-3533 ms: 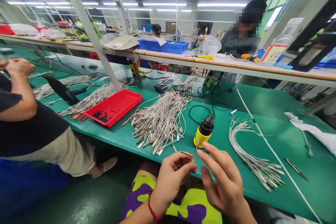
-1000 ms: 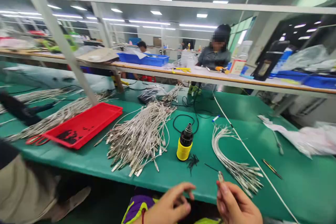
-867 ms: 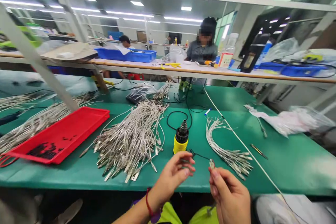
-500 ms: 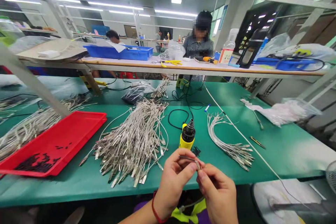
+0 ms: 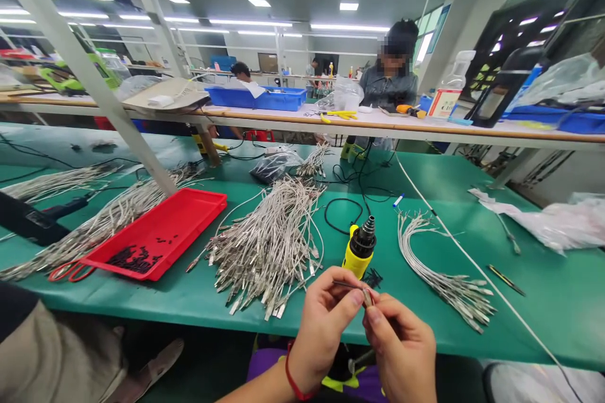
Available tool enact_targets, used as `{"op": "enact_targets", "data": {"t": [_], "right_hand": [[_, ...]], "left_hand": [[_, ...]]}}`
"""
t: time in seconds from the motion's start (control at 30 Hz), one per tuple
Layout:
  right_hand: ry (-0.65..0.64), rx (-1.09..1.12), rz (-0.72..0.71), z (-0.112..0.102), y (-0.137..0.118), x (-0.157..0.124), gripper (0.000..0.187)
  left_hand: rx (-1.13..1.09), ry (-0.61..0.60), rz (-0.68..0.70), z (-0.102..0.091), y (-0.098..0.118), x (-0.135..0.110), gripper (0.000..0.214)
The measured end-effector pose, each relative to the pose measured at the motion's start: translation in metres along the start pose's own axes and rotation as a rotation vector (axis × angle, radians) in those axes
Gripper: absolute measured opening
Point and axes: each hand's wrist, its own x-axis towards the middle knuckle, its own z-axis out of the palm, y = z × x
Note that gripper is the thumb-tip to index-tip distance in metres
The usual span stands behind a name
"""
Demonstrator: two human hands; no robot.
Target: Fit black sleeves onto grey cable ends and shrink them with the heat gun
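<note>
My left hand (image 5: 326, 321) and my right hand (image 5: 401, 346) meet at the near edge of the green table (image 5: 472, 214). Both pinch one thin silver cable with a metal end plug (image 5: 366, 295); a thin dark piece runs from the plug under my left thumb. Just beyond my fingers stands a yellow and black heat tool (image 5: 359, 250), nozzle up. Small black bits (image 5: 374, 277) lie beside it. A big heap of silver cables (image 5: 269, 239) lies to the left and a smaller fanned bundle (image 5: 444, 271) to the right.
A red tray (image 5: 155, 236) with black bits sits at the left, more cable bundles (image 5: 85, 227) beyond it. A slanted white frame post (image 5: 94, 82) crosses there. A person's leg (image 5: 57, 346) is at lower left; another person (image 5: 392, 75) sits behind the raised shelf (image 5: 331, 123).
My hands came together from apart and now pinch the cable's plug between them. The view swung, and the leg at lower left came back into sight.
</note>
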Motion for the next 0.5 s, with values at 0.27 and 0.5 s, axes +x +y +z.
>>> {"op": "enact_targets", "data": {"t": [0.27, 0.5], "right_hand": [[0.053, -0.018, 0.016, -0.009, -0.005, 0.01, 0.022], [0.096, 0.008, 0.063, -0.025, 0.004, 0.01, 0.019]], "left_hand": [[0.014, 0.012, -0.018, 0.01, -0.014, 0.008, 0.012], [0.001, -0.018, -0.067, 0.017, -0.026, 0.016, 0.012]]}}
